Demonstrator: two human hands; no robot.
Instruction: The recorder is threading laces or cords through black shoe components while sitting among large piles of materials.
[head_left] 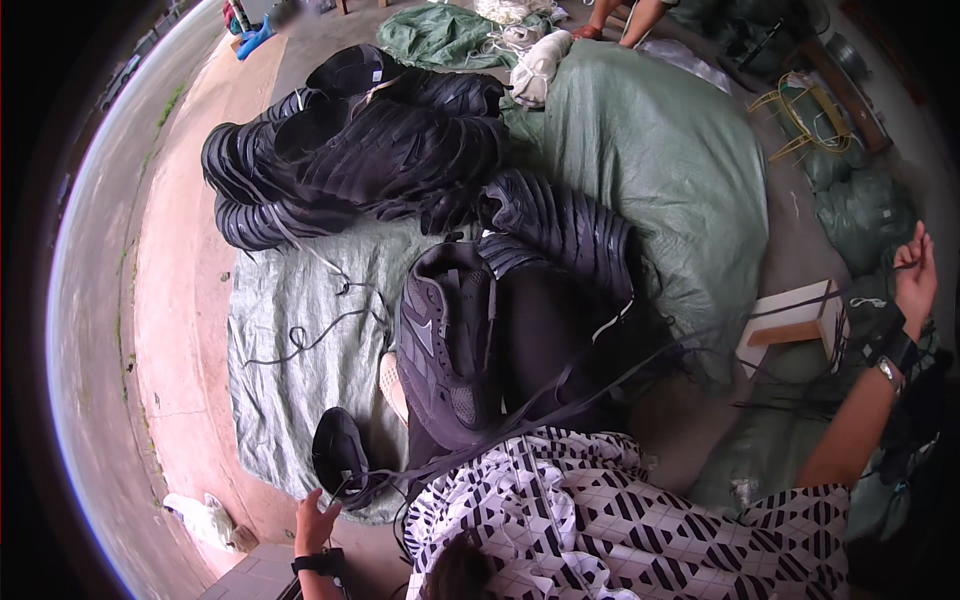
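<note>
A grey-and-black sports shoe upper (445,340) lies across my lap, its lace holes facing up. At the lower left, my left hand (316,522) is closed at the edge of a dark, open cup-shaped piece (340,450); what its fingers hold is too small to make out. Long black laces (620,378) stretch across my lap from beside that hand towards the right. Raised at the far right, my right hand (914,280) has its fingers closed on a dark lace. A nested row of black uppers (575,235) rests against my leg.
A large pile of nested black uppers (390,150) lies on a pale green woven sheet (300,350). A full green sack (650,170) stands ahead. To the right are a white open box (790,315) and a yellow-framed stool (805,115). Another person's legs (640,20) show at the top.
</note>
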